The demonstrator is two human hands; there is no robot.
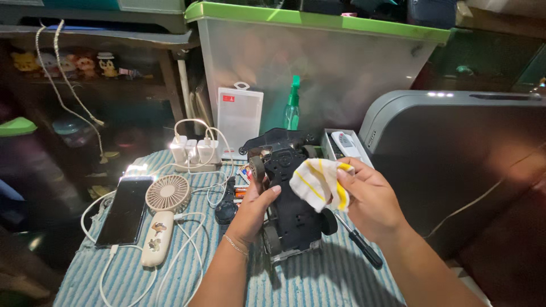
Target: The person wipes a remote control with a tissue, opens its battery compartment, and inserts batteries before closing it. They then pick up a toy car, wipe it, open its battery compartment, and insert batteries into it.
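A black toy car [290, 204] lies upside down in the middle of the view, its wheels up, over a blue striped cloth [187, 278]. My left hand [254, 211] grips the car's left side near a wheel. My right hand [369, 202] holds a white rag with yellow stripes [317, 183] bunched against the car's underside. A black-handled screwdriver [364, 248] lies beside the car, partly under my right hand.
To the left lie a dark phone [125, 210] on a white cable, a cream hand-held fan [165, 219] and a white power strip with plugs [196, 154]. A green spray bottle [292, 108], a clear plastic case [240, 119], a large clear bin and a grey machine [455, 148] stand behind.
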